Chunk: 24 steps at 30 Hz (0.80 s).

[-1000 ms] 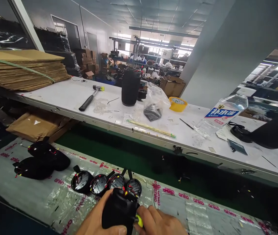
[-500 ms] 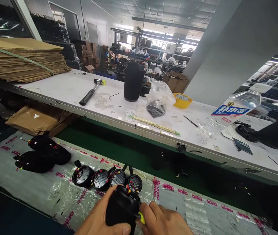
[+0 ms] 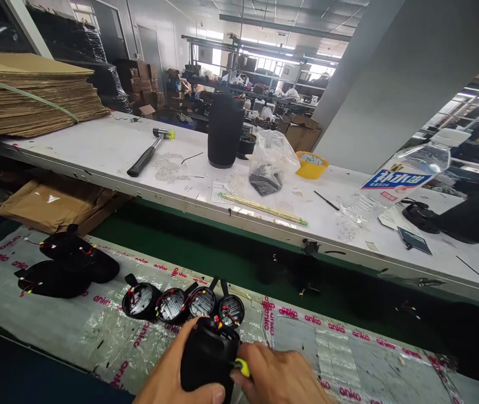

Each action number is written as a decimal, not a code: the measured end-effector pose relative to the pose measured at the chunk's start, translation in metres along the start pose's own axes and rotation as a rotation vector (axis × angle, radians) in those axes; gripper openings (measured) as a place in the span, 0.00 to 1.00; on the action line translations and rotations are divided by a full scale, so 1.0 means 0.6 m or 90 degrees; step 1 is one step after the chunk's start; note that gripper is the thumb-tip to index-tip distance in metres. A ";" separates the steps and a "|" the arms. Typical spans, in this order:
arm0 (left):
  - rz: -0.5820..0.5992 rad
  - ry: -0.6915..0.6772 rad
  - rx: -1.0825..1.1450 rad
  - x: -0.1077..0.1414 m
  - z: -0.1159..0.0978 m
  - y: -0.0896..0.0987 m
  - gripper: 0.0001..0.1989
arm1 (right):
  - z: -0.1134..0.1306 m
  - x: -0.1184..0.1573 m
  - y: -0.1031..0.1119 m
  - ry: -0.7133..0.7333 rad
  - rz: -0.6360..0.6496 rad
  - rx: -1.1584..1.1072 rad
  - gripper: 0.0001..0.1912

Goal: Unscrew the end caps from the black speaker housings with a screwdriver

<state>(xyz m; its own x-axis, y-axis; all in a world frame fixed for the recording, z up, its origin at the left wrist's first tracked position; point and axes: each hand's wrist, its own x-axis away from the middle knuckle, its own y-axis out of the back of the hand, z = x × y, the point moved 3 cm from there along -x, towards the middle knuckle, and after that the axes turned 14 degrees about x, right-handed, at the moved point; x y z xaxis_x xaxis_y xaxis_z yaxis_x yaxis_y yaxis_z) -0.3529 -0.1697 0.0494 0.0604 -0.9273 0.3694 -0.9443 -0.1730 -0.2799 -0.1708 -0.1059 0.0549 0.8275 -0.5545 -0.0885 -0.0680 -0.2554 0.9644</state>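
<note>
At the bottom centre, my left hand is wrapped round a black fabric-covered cylinder with red and yellow wire connectors at its open top. My right hand is closed on a small yellow-green tool at the cylinder's right side; the tool's tip is too small to make out. Just beyond, four round black parts with silvery insides and wires stand in a row, among them one at the left end and one at the right end. Further left lie several black cylinders with wires.
A white shelf crosses the view, bearing a hammer, a black cylinder, a plastic bag, yellow tape and a bottle. Stacked cardboard sits at left. Plastic-covered surface lies below.
The view has shifted slightly, so the shelf and its items appear a little higher and further left. Both hands keep their holds; the right fingers and the yellow-green tool have turned slightly.
</note>
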 end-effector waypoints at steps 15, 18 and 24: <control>-0.021 0.033 -0.080 -0.006 -0.003 -0.004 0.39 | -0.021 -0.011 0.013 0.082 -0.011 -0.051 0.17; -0.018 0.025 -0.066 -0.006 -0.001 -0.002 0.37 | -0.023 -0.012 0.013 0.093 -0.020 -0.055 0.19; -0.029 0.029 -0.077 -0.001 -0.005 -0.004 0.35 | -0.016 -0.012 0.007 0.082 -0.016 -0.037 0.17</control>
<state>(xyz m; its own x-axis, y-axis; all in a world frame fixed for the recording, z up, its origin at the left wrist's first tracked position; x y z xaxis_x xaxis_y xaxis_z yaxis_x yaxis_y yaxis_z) -0.3516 -0.1675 0.0528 0.0921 -0.9026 0.4204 -0.9732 -0.1710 -0.1540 -0.1717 -0.0953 0.0619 0.8937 -0.4408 -0.0839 -0.0167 -0.2195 0.9755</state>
